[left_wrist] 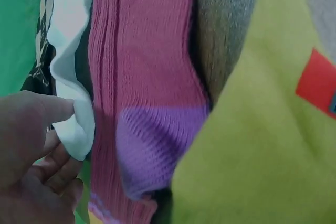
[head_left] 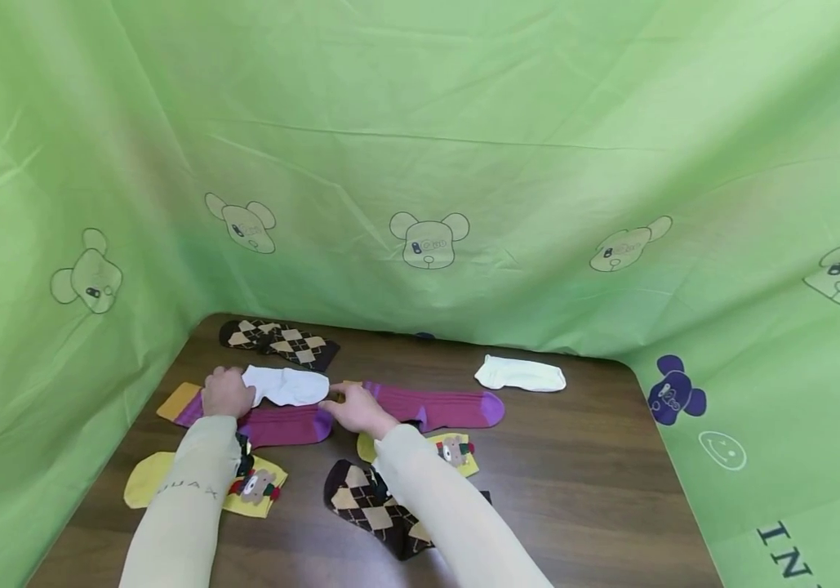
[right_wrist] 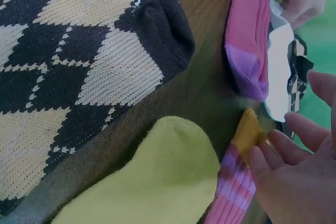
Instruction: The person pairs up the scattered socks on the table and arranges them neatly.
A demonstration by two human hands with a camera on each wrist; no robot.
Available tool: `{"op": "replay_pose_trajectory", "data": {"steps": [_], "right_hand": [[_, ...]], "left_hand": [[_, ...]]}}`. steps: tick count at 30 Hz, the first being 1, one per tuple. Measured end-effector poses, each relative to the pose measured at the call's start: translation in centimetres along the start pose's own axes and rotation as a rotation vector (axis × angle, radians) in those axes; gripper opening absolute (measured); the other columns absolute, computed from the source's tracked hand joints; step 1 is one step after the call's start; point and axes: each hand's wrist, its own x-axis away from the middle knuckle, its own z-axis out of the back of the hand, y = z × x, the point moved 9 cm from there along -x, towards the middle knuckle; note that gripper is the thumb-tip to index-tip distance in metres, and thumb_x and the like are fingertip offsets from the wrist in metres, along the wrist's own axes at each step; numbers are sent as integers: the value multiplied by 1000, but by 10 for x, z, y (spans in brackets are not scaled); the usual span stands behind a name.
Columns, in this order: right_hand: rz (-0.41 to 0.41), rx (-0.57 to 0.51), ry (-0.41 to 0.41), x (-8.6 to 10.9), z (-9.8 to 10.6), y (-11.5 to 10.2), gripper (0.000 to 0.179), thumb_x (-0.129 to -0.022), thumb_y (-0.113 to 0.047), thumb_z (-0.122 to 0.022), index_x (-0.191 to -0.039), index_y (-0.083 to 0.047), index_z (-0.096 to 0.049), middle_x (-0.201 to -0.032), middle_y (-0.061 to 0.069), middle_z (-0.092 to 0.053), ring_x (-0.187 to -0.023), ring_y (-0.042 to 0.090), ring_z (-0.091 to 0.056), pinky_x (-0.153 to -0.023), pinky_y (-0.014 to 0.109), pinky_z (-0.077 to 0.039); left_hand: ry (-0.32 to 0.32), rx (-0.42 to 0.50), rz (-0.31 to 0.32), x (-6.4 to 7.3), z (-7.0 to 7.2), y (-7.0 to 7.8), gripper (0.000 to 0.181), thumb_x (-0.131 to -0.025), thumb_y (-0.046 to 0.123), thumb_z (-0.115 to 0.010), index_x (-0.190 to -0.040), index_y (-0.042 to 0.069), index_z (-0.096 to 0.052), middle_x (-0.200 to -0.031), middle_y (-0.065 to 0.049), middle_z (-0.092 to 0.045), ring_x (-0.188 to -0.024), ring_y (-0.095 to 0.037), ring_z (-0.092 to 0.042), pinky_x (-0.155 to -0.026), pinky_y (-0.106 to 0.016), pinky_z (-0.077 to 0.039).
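A white ankle sock [head_left: 287, 385] lies flat across the left part of the table, just behind a magenta sock [head_left: 287, 428] with a purple heel and toe. My left hand [head_left: 228, 394] pinches one end of the white sock, thumb on top and fingers beneath, as the left wrist view shows. By its other end is my right hand [head_left: 357, 410], its fingers loosely extended; whether they touch the fabric I cannot tell. Under and beside that hand lies a second magenta sock [head_left: 442, 408] with an orange cuff [right_wrist: 248, 132].
A second white sock [head_left: 526, 374] lies at the back right. Argyle socks lie at the back left [head_left: 302, 347] and front middle [head_left: 368, 506]. Yellow bear socks lie beneath the left forearm [head_left: 148, 480] and right forearm [head_left: 464, 449]. Green curtains [head_left: 427, 163] surround the wooden table [head_left: 596, 474].
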Motion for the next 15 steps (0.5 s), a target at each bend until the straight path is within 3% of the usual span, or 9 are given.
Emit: {"op": "replay_pose_trajectory", "data": {"steps": [4,9,12,15], "right_hand": [[11,26,-38,-1,-6,-1,52,-102,-28,-62,-145,1,-53,-144,17,-56,-137,31,-47,-111,38,-38],[49,94,-53,-3,-11,-5,50,-100,-26,-64,-142,1,-56,-142,15,-58,-138,30,-45,-115,37,-32],[64,113,-51,-3,-12,-6,50,-100,-26,-64,-142,-1,-57,-141,13,-59,-139,31,-43,-116,37,-28],[42,70,-5,-3,-8,-4,53,-98,-25,-67,-143,1,-55,-141,16,-58,-137,33,-46,-114,38,-33]], "left_hand": [[21,60,-1,-2,0,-1,33,-84,9,-54,-109,-8,-66,-111,-37,-57,-103,-59,-53,-85,-66,-45],[2,238,-64,-2,3,4,17,-83,5,-56,-97,-1,-62,-100,-29,-65,-93,-48,-60,-79,-54,-47],[-27,373,-114,1,9,12,18,-85,2,-56,-100,-2,-63,-96,-24,-65,-86,-39,-59,-74,-44,-45],[-57,425,-156,3,15,22,23,-89,1,-55,-107,-6,-67,-99,-22,-67,-86,-31,-58,-73,-37,-44]]}}
